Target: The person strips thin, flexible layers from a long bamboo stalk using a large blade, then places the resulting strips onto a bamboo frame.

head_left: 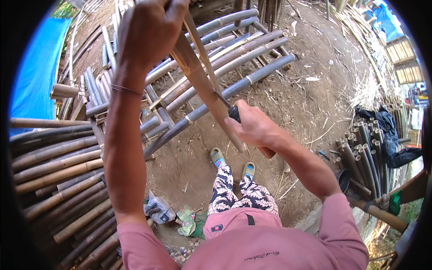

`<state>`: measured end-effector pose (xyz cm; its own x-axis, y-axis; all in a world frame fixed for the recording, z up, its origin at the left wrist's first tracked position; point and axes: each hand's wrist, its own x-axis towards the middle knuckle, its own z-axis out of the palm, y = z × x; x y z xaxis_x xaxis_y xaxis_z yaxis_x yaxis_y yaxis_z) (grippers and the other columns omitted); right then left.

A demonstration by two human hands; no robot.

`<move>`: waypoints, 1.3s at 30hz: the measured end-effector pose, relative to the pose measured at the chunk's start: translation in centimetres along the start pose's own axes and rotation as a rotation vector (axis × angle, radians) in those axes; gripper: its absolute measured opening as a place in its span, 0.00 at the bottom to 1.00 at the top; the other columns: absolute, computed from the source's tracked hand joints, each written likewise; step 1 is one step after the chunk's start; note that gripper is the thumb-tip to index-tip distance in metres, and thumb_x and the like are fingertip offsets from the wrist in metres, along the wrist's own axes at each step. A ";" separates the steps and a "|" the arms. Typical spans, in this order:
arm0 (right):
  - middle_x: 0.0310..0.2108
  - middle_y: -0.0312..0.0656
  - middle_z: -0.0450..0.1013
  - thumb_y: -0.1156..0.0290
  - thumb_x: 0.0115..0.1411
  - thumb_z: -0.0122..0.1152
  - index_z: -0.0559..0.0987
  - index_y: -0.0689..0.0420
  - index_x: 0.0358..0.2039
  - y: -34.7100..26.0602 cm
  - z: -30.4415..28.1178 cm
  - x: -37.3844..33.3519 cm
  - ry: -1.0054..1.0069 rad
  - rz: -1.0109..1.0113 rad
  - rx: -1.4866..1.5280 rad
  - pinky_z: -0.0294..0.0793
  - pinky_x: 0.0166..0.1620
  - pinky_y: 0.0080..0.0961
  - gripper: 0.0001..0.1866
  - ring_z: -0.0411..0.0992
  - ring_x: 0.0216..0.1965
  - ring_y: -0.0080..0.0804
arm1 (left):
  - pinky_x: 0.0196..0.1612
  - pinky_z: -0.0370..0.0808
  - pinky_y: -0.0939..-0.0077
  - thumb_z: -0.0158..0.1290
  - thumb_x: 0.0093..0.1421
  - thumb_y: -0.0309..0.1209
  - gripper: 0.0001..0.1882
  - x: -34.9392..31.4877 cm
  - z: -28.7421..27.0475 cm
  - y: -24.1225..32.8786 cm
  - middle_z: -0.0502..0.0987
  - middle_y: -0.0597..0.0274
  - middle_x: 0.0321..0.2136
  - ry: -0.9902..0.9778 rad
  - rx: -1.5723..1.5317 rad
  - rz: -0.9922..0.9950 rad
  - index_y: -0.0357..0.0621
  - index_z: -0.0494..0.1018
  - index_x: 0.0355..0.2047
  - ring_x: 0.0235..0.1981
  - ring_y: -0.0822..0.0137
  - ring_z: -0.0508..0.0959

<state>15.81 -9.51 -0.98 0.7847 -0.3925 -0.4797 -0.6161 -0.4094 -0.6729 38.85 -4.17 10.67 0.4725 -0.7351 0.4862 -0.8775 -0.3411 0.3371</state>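
A long split bamboo slat (196, 72) slants down from the upper middle toward my feet. My left hand (150, 27), partly cut off by the top edge, is closed around its upper end. A thinner bamboo strip (201, 48) stands apart from the slat's right side and meets it lower down. My right hand (251, 122) is closed around the handle of a knife (233, 113), dark at the blade end; a brown end shows below the hand. The short visible part of the blade lies against the slat, where the strip joins it.
Beyond the slat lies a bamboo frame (245, 83) of dark poles. Stacked bamboo poles (63, 168) fill the left side, beneath a blue tarp (38, 67). Upright bamboo lengths (360, 150) and dark cloth (382, 126) stand at right. Plastic bags (158, 209) lie near my feet.
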 end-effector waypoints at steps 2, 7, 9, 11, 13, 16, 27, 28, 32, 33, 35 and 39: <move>0.36 0.66 0.74 0.58 0.61 0.55 0.67 0.68 0.44 2.2 2.3 1.3 0.000 0.125 0.008 0.72 0.44 0.45 0.24 0.75 0.40 0.59 | 0.30 0.72 0.69 0.49 0.63 0.44 0.18 -1.0 4.7 -2.1 0.75 0.53 0.19 0.008 -0.143 0.107 0.40 0.76 0.33 0.23 0.66 0.77; 0.35 0.64 0.74 0.58 0.60 0.57 0.69 0.65 0.41 10.6 6.8 6.8 0.112 0.202 0.056 0.73 0.43 0.45 0.21 0.75 0.39 0.58 | 0.40 0.74 0.55 0.48 0.61 0.44 0.17 -1.6 12.1 -0.8 0.80 0.46 0.31 -0.283 -0.081 -0.155 0.46 0.78 0.35 0.37 0.45 0.79; 0.35 0.64 0.74 0.57 0.59 0.57 0.69 0.65 0.39 11.0 6.3 9.0 0.115 0.192 0.069 0.73 0.42 0.45 0.21 0.75 0.39 0.58 | 0.43 0.74 0.55 0.46 0.61 0.45 0.18 0.6 12.4 -0.5 0.80 0.46 0.32 -0.401 0.119 -0.046 0.46 0.79 0.35 0.38 0.46 0.79; 0.35 0.64 0.74 0.58 0.59 0.56 0.69 0.66 0.39 10.9 5.8 10.8 0.117 0.187 0.010 0.73 0.43 0.46 0.21 0.74 0.39 0.60 | 0.44 0.74 0.54 0.45 0.60 0.46 0.19 1.8 14.4 -1.8 0.80 0.46 0.32 -0.376 0.182 -0.062 0.47 0.80 0.33 0.38 0.45 0.80; 0.36 0.66 0.74 0.61 0.58 0.55 0.68 0.67 0.42 11.3 5.8 12.0 0.106 0.188 -0.030 0.74 0.44 0.47 0.21 0.74 0.41 0.62 | 0.44 0.74 0.54 0.45 0.59 0.45 0.18 1.5 16.4 -2.6 0.80 0.46 0.32 -0.280 0.144 -0.109 0.48 0.80 0.32 0.38 0.45 0.80; 0.37 0.67 0.73 0.62 0.59 0.55 0.68 0.67 0.41 12.0 5.5 12.3 0.184 0.103 -0.194 0.74 0.44 0.47 0.19 0.74 0.40 0.63 | 0.45 0.72 0.57 0.47 0.59 0.47 0.19 1.7 18.1 -3.3 0.81 0.47 0.31 -0.232 0.149 -0.183 0.50 0.81 0.33 0.38 0.49 0.80; 0.31 0.63 0.76 0.58 0.57 0.56 0.77 0.69 0.30 21.8 11.4 14.3 -0.179 0.259 -0.115 0.75 0.40 0.43 0.21 0.77 0.37 0.55 | 0.38 0.76 0.61 0.50 0.61 0.51 0.16 2.9 20.4 -8.3 0.81 0.57 0.30 -0.216 0.118 -0.244 0.59 0.81 0.37 0.34 0.52 0.81; 0.32 0.62 0.76 0.59 0.57 0.56 0.76 0.69 0.32 22.2 11.7 14.5 -0.183 0.237 -0.154 0.76 0.41 0.43 0.20 0.77 0.38 0.55 | 0.35 0.74 0.62 0.50 0.60 0.46 0.15 2.5 20.5 -8.2 0.79 0.55 0.26 -0.160 0.096 -0.217 0.53 0.80 0.32 0.29 0.55 0.80; 0.37 0.62 0.76 0.62 0.57 0.55 0.73 0.69 0.40 22.4 12.2 15.1 -0.121 0.215 -0.287 0.76 0.43 0.44 0.21 0.76 0.40 0.57 | 0.27 0.72 0.62 0.53 0.57 0.40 0.15 2.7 20.2 -7.1 0.75 0.51 0.16 -0.132 -0.043 -0.262 0.43 0.78 0.21 0.21 0.59 0.78; 0.38 0.62 0.75 0.62 0.57 0.55 0.72 0.69 0.43 21.8 11.8 15.0 -0.085 0.221 -0.319 0.76 0.44 0.44 0.21 0.76 0.41 0.58 | 0.27 0.72 0.62 0.53 0.57 0.39 0.15 2.4 20.2 -6.8 0.75 0.52 0.16 -0.137 -0.076 -0.287 0.42 0.78 0.20 0.21 0.59 0.78; 0.39 0.62 0.75 0.64 0.60 0.53 0.70 0.68 0.43 21.0 11.6 14.7 -0.120 0.220 -0.307 0.77 0.42 0.44 0.19 0.76 0.41 0.58 | 0.28 0.72 0.62 0.53 0.57 0.39 0.15 2.6 20.6 -8.3 0.76 0.52 0.17 -0.120 -0.073 -0.233 0.41 0.78 0.21 0.21 0.60 0.78; 0.35 0.62 0.75 0.61 0.60 0.54 0.70 0.68 0.40 19.9 10.9 13.8 -0.078 0.122 -0.039 0.76 0.41 0.46 0.20 0.76 0.39 0.59 | 0.29 0.72 0.64 0.53 0.57 0.38 0.15 1.7 22.1 -10.7 0.76 0.50 0.18 -0.051 -0.180 -0.054 0.38 0.79 0.22 0.22 0.60 0.78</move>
<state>15.07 -14.05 -27.14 0.7057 -0.3765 -0.6002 -0.7083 -0.3946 -0.5853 47.27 -14.75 -9.93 0.5098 -0.7490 0.4232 -0.8198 -0.2739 0.5029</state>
